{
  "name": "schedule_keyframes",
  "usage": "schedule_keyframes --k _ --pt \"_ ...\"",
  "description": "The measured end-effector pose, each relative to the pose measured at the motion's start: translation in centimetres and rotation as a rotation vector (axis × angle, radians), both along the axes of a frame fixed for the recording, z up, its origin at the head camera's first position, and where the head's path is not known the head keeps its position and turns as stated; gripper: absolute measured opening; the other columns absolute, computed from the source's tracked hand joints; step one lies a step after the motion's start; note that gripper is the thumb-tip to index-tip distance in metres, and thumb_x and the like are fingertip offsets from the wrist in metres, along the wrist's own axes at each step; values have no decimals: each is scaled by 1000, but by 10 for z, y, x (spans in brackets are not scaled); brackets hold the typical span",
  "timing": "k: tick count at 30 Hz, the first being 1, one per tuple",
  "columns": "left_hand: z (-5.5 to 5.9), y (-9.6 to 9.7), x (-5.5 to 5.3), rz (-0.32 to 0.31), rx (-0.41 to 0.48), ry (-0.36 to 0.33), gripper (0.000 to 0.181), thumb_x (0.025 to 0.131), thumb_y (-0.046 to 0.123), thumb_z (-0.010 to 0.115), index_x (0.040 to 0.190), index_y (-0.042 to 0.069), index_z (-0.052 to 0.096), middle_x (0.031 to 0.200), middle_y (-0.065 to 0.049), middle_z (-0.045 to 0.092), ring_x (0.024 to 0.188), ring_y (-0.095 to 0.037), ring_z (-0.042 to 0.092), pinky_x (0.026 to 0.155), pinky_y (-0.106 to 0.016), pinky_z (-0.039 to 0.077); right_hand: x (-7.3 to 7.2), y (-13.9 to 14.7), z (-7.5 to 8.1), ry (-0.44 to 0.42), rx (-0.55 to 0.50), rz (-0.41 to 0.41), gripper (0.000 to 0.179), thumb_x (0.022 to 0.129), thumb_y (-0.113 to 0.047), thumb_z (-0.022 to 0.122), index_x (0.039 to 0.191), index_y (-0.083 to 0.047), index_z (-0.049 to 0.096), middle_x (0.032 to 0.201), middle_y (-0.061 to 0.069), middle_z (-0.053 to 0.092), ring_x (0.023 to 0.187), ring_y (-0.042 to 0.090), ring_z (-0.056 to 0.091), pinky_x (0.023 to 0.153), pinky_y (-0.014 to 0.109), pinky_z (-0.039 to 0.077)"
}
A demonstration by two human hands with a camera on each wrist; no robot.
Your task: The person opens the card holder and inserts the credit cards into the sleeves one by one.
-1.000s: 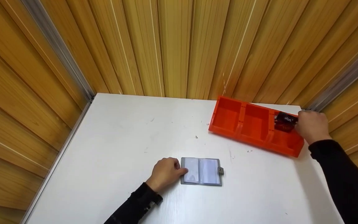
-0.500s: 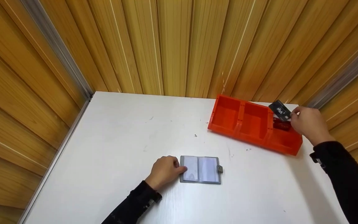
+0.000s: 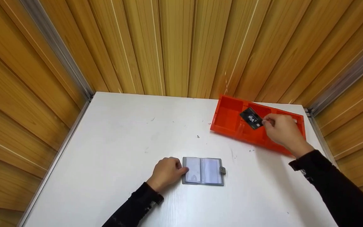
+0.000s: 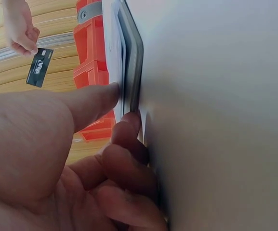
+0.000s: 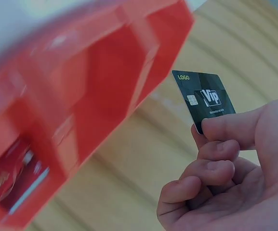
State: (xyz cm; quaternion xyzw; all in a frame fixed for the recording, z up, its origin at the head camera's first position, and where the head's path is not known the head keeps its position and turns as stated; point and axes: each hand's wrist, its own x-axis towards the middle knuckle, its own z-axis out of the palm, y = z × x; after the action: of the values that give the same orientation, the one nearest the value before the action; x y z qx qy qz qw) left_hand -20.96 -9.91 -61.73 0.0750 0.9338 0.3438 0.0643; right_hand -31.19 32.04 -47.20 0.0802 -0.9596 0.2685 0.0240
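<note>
A black VIP card (image 3: pixel 251 118) is pinched between thumb and forefinger of my right hand (image 3: pixel 285 131), held above the red tray. The right wrist view shows the same card (image 5: pixel 207 98) with its chip and lettering. My left hand (image 3: pixel 166 172) grips the left edge of an open card holder (image 3: pixel 211 171), which lies on the table with its clear sleeves facing up. In the left wrist view the thumb lies on the sleeves and fingers are under the cover's edge (image 4: pixel 135 62). A red card (image 5: pixel 8 175) sits in the tray's end compartment.
The red three-compartment tray (image 3: pixel 227 131) stands at the back right of the white table (image 3: pixel 131 132), close to the wood-patterned wall (image 3: pixel 178 47). A metal clasp (image 3: pixel 222 170) sticks out from the holder's right side.
My right hand has lifted the black card out of the tray's right compartment and carried it leftward over the middle one. The left hand stays on the card holder.
</note>
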Motion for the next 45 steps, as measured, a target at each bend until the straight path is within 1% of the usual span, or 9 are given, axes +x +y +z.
schedule_keyframes --k 6,11,14,17,23,29,37,41,45 --pt "3 0 -1 1 1 2 34 96 37 81 70 20 68 67 9 59 65 -10 52 62 -28 41 15 -33 -9 -61 -34 66 20 108 -15 64 115 -2 78 97 15 75 74 26 60 60 27 49" --pt "3 -1 -2 -5 -6 6 33 96 37 81 71 20 68 68 10 59 67 -9 52 63 -28 42 29 -59 -28 -78 -17 124 17 105 -13 66 106 -6 81 87 9 74 72 23 59 61 30 51" --pt "3 -1 -2 -6 -12 9 33 96 38 80 71 20 68 69 10 58 67 -10 52 63 -28 42 39 -75 -40 -84 6 155 15 103 -13 68 101 -10 82 76 4 68 70 21 56 60 31 47" --pt "4 -1 -3 0 -16 13 34 96 38 80 71 20 68 69 10 58 67 -10 52 62 -29 42 48 -88 -51 -106 2 177 13 102 -13 70 99 -11 82 72 1 64 69 19 55 61 30 45" --pt "4 1 -2 12 -12 5 32 96 38 81 72 20 70 70 8 62 68 -11 54 64 -30 44 66 -111 -69 -170 16 183 12 100 -14 71 95 -14 82 71 -1 60 77 19 55 69 34 43" --pt "4 1 -1 18 -9 8 31 96 38 81 73 20 71 71 8 64 68 -11 55 64 -31 44 73 -121 -84 -231 49 144 15 100 -17 70 89 -18 81 70 -1 59 80 21 54 72 36 43" --pt "4 1 0 16 -11 3 32 96 37 82 72 20 69 70 8 61 69 -12 54 65 -30 44 78 -124 -86 -256 72 121 16 94 -17 71 79 -18 76 75 2 63 80 22 54 73 36 41" --pt "3 1 0 14 -15 16 31 96 37 81 72 20 70 70 9 61 69 -10 54 64 -29 43 84 -127 -83 -274 72 131 16 92 -16 72 76 -19 73 72 0 60 76 21 53 70 35 39" --pt "1 1 0 17 -17 30 30 95 37 81 72 21 71 70 9 63 68 -9 53 63 -28 43 87 -130 -83 -273 99 129 21 90 -17 72 70 -20 68 68 0 56 78 21 52 71 35 38"
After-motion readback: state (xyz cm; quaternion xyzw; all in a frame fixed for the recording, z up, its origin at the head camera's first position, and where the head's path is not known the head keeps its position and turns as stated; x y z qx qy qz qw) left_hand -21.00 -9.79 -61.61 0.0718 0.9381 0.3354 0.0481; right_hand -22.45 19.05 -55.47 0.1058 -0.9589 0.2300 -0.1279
